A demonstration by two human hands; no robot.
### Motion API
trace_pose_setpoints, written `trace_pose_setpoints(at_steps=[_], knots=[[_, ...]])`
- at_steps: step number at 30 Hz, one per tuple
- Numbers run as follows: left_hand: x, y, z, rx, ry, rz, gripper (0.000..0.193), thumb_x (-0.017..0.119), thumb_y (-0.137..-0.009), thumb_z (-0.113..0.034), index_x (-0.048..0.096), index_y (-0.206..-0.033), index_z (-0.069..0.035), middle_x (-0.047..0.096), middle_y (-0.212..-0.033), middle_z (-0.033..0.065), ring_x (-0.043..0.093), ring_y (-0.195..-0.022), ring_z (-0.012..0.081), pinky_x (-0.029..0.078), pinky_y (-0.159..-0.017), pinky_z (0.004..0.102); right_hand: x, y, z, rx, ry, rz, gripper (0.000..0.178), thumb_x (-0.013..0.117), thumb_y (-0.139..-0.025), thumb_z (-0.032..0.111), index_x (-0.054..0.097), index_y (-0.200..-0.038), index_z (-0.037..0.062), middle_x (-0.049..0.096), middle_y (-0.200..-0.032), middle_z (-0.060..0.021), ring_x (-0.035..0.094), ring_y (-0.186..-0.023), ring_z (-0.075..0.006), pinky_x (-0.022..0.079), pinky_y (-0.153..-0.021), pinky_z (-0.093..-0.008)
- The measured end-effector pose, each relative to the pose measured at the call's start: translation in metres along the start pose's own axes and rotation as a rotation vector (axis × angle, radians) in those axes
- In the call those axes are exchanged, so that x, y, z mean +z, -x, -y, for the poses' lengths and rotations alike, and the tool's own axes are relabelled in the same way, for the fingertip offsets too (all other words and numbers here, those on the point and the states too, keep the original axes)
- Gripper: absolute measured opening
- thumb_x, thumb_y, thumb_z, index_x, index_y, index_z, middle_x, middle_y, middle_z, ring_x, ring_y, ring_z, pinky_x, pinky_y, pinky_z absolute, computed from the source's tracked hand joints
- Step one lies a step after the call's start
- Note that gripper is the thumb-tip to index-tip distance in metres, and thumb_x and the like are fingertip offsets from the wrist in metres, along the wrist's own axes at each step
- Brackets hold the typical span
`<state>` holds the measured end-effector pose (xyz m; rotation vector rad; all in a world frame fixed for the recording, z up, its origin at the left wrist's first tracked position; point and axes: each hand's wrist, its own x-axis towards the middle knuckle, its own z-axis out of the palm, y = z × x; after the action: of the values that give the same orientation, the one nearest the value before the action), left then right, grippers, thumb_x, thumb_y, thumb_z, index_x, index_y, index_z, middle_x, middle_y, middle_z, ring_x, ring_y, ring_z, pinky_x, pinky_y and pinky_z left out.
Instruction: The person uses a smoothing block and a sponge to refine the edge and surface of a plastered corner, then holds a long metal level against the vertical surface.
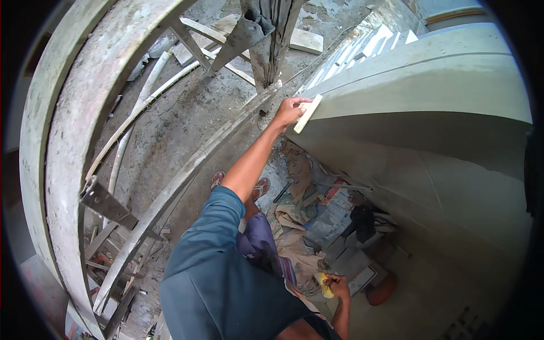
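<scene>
My left hand is closed on the grip of a pale cream plastering float, its long flat board seen nearly edge-on. It is held at the near end of a smooth grey-beige plastered wall, whose lower edge curves. Lower down at the right, my right hand has its fingers wrapped round a yellow sponge-like piece; its full shape is partly covered by the fingers.
Crumpled sacks, papers and a dark bundle litter the floor below. A reddish-brown bowl stands nearby. A wooden post rises ahead. On the left run a rail and dusty beams, with pipes between.
</scene>
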<state>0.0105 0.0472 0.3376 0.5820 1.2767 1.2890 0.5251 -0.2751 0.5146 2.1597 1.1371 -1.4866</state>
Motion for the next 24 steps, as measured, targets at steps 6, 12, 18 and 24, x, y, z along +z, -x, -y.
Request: trace_pose_setpoints(at_steps=[6, 12, 18, 24], knots=[[0.079, 0.11, -0.293, 0.445, 0.22, 0.232, 0.038, 0.058, -0.08, 0.0, 0.063, -0.117, 0.005, 0.068, -0.09, 0.0109, 0.06, -0.076, 0.0116, 0.048, -0.068, 0.0251, -0.013, -0.024, 0.11, -0.193, 0.131, -0.015, 0.031, 0.069, -0.077, 0.003, 0.068, -0.108, -0.0035, 0.068, -0.084, -0.0044, 0.057, -0.072, -0.0086, 0.046, -0.065, -0.0248], [0.076, 0.278, -0.428, 1.005, 0.21, 0.14, 0.027, 0.06, -0.083, -0.004, 0.063, -0.109, 0.006, 0.064, -0.082, 0.0092, 0.059, -0.072, 0.0117, 0.048, -0.064, 0.0259, -0.022, -0.055, 0.199, -0.616, 0.142, 0.106, 0.033, 0.065, -0.08, 0.0, 0.065, -0.112, -0.0067, 0.069, -0.09, -0.006, 0.06, -0.076, -0.0108, 0.048, -0.071, -0.0249], [0.025, 0.459, -0.359, 0.926, 0.008, -0.084, 0.036, 0.062, -0.089, -0.01, 0.055, -0.122, -0.001, 0.059, -0.109, 0.008, 0.055, -0.1, 0.0115, 0.043, -0.091, 0.0278, 0.015, -0.075, 0.276, -0.778, 0.233, 0.318, 0.032, 0.064, -0.081, -0.001, 0.064, -0.112, -0.0087, 0.07, -0.099, -0.0127, 0.065, -0.085, -0.0154, 0.051, -0.077, -0.0282], [-0.033, 0.644, -0.355, 1.062, -0.443, -0.966, 0.037, 0.064, -0.087, -0.005, 0.054, -0.122, 0.003, 0.063, -0.103, 0.0117, 0.061, -0.096, 0.0145, 0.05, -0.085, 0.0258, 0.083, -0.032, 0.349, -1.009, 0.552, 0.472, 0.029, 0.064, -0.077, 0.003, 0.068, -0.105, -0.0048, 0.069, -0.085, -0.0064, 0.061, -0.073, -0.01, 0.048, -0.067, -0.0265]])
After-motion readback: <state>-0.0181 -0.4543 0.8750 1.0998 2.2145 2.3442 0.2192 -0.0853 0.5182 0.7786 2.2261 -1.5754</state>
